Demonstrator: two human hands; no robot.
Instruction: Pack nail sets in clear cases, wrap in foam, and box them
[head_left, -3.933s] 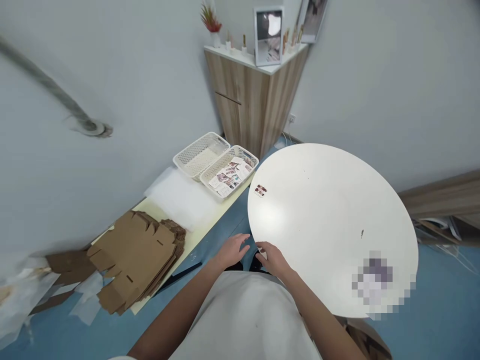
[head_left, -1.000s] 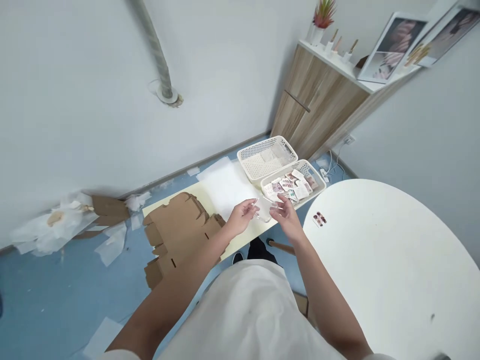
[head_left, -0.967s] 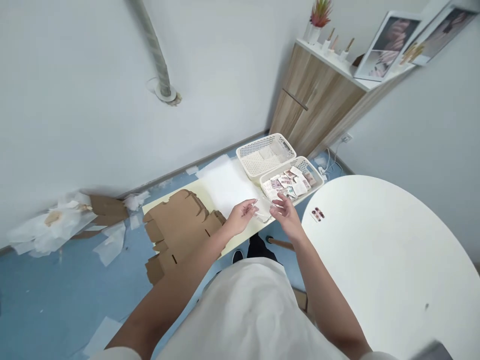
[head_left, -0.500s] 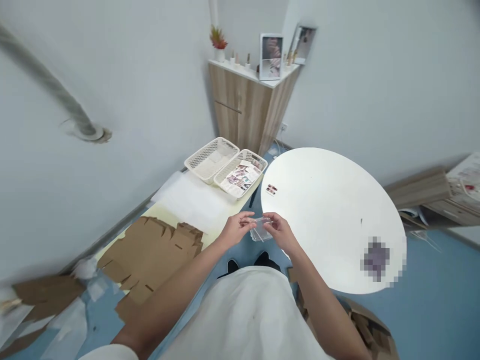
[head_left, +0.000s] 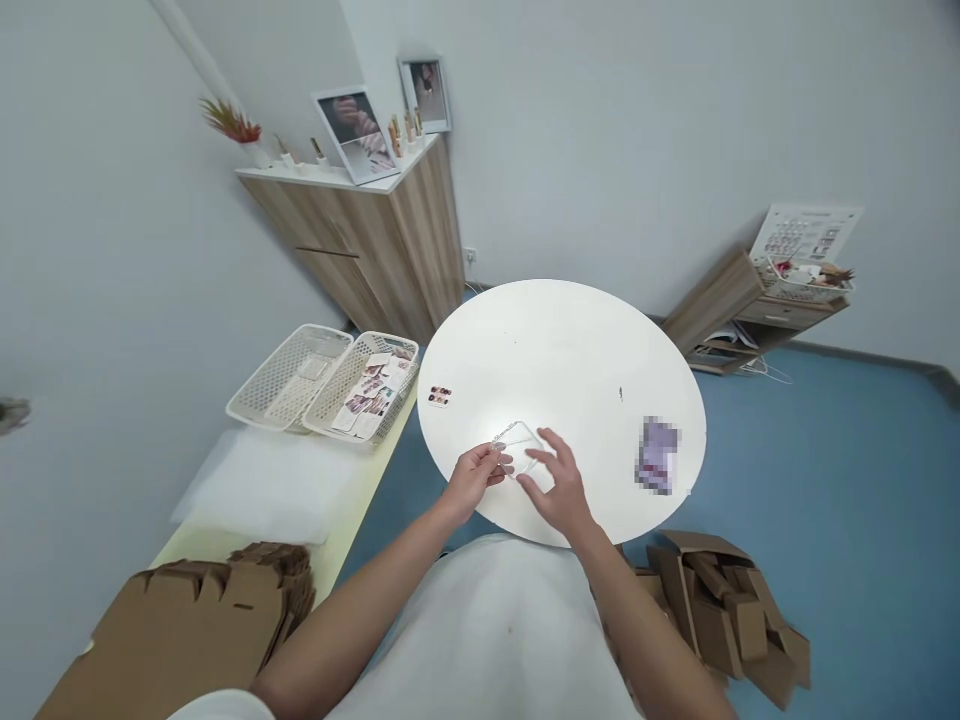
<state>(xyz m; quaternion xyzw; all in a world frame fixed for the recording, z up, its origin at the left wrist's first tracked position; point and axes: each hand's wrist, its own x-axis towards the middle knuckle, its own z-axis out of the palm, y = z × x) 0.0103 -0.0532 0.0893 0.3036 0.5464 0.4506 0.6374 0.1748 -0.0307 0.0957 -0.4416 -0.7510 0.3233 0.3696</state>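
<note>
Over the near part of the round white table [head_left: 577,340], my left hand [head_left: 471,478] grips a clear plastic box [head_left: 519,434] by its left side. The box is shallow and see-through, so its outline is partly lost against the white top. My right hand [head_left: 561,488] is at the right side of the box, thumb and fingers spread apart around its corner; whether the fingertips touch it I cannot tell. Left of the hands, a small set of dark red pieces like press-on nails [head_left: 439,396] lies on the table.
Two white baskets stand at left: one with clear boxes [head_left: 247,392], another [head_left: 411,346] with printed cards. White sheets [head_left: 262,480] and flat cardboard boxes [head_left: 172,640] lie nearer. A blurred purple item [head_left: 658,455] rests on the table's right. Cardboard boxes [head_left: 727,610] sit on the floor.
My view has swung right, and both hands with the clear box have come from beside the table to over it. The fingers of my right hand have spread wider.
</note>
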